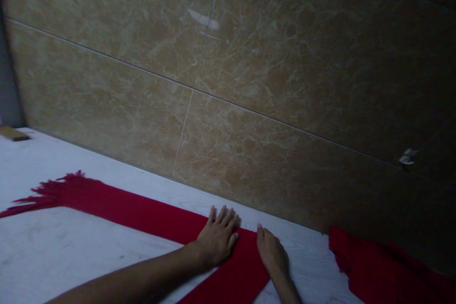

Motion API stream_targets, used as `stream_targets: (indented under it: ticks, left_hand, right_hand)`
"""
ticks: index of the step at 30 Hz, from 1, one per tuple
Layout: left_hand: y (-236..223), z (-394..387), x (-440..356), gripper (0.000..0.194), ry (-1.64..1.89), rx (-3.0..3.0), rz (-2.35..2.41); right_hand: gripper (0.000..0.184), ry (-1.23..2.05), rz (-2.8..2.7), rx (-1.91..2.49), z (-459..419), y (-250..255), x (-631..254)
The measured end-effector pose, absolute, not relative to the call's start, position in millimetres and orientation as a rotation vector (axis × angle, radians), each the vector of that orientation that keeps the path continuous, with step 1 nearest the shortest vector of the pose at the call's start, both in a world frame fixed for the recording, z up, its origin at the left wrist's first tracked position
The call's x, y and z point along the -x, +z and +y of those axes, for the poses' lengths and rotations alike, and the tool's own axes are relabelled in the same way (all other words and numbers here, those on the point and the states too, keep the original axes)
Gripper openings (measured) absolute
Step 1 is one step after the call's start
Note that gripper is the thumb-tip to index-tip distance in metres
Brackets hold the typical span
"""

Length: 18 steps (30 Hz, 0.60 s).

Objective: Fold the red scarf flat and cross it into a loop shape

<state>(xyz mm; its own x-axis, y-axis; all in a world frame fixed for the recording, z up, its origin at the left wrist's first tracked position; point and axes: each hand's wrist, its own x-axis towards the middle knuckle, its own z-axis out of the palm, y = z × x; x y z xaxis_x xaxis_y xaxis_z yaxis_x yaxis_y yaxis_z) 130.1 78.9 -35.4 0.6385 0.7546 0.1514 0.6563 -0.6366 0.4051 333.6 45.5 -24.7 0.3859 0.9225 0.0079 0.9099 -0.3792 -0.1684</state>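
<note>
A long red scarf [117, 206] with a fringed end [42, 192] lies across a white surface [53, 251], bent at a corner near my hands. My left hand [218, 237] lies flat on the scarf at the bend, fingers stretched out and together. My right hand [271, 252] rests on its edge beside the scarf's right border, fingers straight, touching the cloth. Neither hand grips anything.
A tan marble-tiled wall [249, 80] rises right behind the surface. More red cloth [384, 270] lies bunched at the lower right by the wall. A small wooden piece [13, 133] sits at the far left edge.
</note>
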Motion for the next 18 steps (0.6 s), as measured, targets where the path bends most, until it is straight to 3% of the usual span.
stream_targets:
  ticks: [9, 18]
  left_hand:
    - [-20, 76, -130, 0.065, 0.382, -2.521, 1.197]
    - [-18, 91, -125, 0.059, 0.478, -2.576, 1.227]
  right_hand:
    - [0.066, 0.122, -1.670, 2.474, 45, -22, -319]
    - [0.066, 0.107, -1.608, 2.519, 55, -16, -414]
